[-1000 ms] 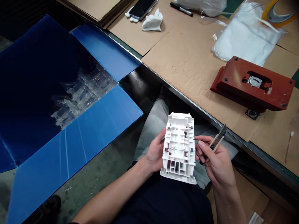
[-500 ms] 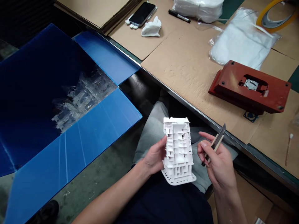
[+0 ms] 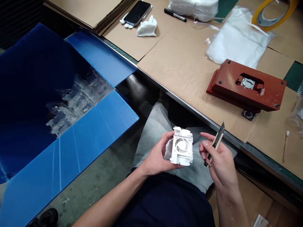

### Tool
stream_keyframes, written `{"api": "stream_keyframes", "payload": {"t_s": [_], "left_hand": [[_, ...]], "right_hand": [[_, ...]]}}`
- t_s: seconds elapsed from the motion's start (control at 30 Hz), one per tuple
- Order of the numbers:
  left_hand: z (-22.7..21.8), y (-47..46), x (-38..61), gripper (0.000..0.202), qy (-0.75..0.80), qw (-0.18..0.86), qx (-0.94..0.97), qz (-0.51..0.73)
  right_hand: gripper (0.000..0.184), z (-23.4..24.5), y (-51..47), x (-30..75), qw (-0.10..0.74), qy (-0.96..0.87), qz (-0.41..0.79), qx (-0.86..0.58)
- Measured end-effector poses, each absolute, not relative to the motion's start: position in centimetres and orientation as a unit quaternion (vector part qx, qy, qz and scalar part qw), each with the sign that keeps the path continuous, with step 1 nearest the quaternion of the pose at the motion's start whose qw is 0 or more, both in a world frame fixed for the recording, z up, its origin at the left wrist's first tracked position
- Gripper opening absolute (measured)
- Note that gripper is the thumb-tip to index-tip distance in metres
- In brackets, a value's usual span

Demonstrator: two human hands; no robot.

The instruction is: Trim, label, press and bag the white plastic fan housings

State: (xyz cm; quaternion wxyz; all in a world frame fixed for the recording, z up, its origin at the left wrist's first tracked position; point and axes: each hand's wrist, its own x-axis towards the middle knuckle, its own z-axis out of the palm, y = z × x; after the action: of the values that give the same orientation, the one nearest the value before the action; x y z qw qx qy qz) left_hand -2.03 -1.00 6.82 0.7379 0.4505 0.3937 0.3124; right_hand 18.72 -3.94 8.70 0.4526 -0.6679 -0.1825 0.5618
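Note:
A white plastic housing (image 3: 183, 146) is gripped in my left hand (image 3: 157, 157) above my lap. Its end with a round, curved-slot opening faces up toward me, and its long ribbed side is turned out of sight. On the right, my right hand (image 3: 219, 157) is closed around a utility knife (image 3: 217, 138) with its blade pointing up and away; a pale thin stick seems to lie along the knife. The blade is apart from the housing.
A red-brown fixture (image 3: 248, 88) with a metal piece in its slot sits on the cardboard-covered table (image 3: 180, 69). At left stands a blue box (image 3: 104, 119) holding bagged clear parts (image 3: 75, 97). Farther back are a phone (image 3: 138, 13), gloves (image 3: 147, 26), a marker (image 3: 175, 15) and yellow tape (image 3: 274, 14).
My left hand has turned the housing, so its round-opening end shows instead of the ribbed side. The right hand keeps the knife nearly in place. The view has shifted slightly.

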Motion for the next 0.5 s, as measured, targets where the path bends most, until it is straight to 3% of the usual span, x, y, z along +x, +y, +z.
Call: {"api": "stream_keyframes", "payload": {"t_s": [0.5], "left_hand": [[7.31, -1.06, -1.92, 0.091, 0.358, 0.745, 0.445, 0.346]], "right_hand": [[0.031, 8.03, -4.33, 18.89, 0.439, -0.186, 0.573, -0.667]]}}
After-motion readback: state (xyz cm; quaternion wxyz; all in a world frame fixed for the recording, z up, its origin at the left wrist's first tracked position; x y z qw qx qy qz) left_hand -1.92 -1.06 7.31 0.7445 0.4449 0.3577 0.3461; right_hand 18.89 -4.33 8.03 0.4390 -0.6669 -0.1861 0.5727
